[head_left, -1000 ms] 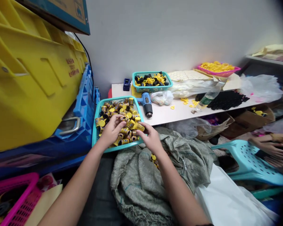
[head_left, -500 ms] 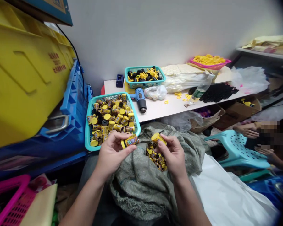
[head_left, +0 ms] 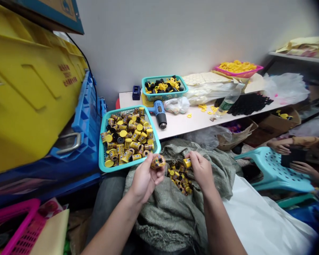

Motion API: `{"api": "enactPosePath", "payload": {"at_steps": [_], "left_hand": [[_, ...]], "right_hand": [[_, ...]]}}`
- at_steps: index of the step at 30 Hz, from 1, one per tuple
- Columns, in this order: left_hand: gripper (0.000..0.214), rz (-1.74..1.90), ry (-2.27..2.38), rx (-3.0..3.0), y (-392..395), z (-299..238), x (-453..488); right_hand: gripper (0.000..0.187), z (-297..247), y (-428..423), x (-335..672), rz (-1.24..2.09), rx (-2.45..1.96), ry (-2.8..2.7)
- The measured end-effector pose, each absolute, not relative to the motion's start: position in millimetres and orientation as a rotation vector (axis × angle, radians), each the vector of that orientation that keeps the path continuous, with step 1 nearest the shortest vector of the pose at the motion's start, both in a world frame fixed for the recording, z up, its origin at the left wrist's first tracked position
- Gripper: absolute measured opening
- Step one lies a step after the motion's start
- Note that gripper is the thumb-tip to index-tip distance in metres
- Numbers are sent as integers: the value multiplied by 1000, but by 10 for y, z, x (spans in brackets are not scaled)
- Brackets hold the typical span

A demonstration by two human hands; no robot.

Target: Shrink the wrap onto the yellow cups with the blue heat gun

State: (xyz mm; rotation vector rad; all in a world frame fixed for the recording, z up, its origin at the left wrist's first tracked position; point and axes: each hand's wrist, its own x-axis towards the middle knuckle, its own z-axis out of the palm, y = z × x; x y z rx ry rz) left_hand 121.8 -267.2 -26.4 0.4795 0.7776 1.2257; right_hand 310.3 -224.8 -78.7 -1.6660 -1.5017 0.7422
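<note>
My left hand (head_left: 145,177) is closed on a small yellow labelled canister (head_left: 157,162), its round end turned toward me, just below the teal basket (head_left: 102,156) full of the same canisters. My right hand (head_left: 201,169) pinches another yellow canister (head_left: 187,163) above a heap of them (head_left: 178,176) lying in the open grey sack (head_left: 170,212) on my lap.
A white table (head_left: 183,122) holds a blue heat gun (head_left: 158,112), a second teal basket (head_left: 164,86), a plastic bottle (head_left: 227,102) and a pink tray (head_left: 238,69). Yellow and blue crates (head_left: 37,99) stand at left. Another person's hands (head_left: 289,156) are by a teal stool (head_left: 273,170) at right.
Both hands drew back from the basket to the sack, each with a canister. The left one turned its canister end-on; the right hand lowered toward the heap in the sack.
</note>
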Motion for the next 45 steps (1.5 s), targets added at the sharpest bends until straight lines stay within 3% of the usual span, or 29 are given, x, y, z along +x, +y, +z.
{"api": "enactPosePath", "payload": {"at_steps": [5, 10, 15, 19, 21, 24, 26, 29, 33, 39, 42, 45], "left_hand": [[38, 1168, 707, 436, -2741, -172, 1126], [35, 1158, 748, 517, -2749, -246, 1081], [26, 1004, 1178, 1301, -2695, -581, 1152], [16, 893, 1241, 1581, -2699, -780, 1305], [17, 861, 1265, 1782, -2650, -740, 1259], [22, 969, 1593, 2098, -2387, -552, 904], [26, 1112, 1931, 2036, -2106, -422, 540], [32, 1124, 2061, 1944, -1717, -310, 53], [24, 1179, 2019, 1868, -1624, -275, -143], [25, 1138, 1608, 1845, -2144, -418, 564], [19, 932, 1355, 1993, -2310, -544, 1092], [42, 815, 1286, 2088, -2367, -585, 1302]], "right_hand": [[50, -1052, -2223, 3104, 773, -1785, -1630], [43, -1019, -2213, 3009, 779, -1711, -1783], [38, -650, -1861, 2724, 735, -1574, -1912], [37, -438, -1283, 2298, 644, -1470, -2083], [45, -424, -1042, 2094, 609, -1430, -2171], [49, -495, -877, 1913, 577, -1371, -2249], [47, -559, -888, 1876, 580, -1332, -2239], [47, -622, -1007, 1904, 653, -1249, -2141], [53, -690, -1300, 2138, 842, -1174, -1877], [84, -1040, -1878, 2943, 840, -1450, -1471], [83, -1193, -1970, 3247, 714, -1594, -1443], [66, -1176, -1848, 3253, 695, -1624, -1626]]}}
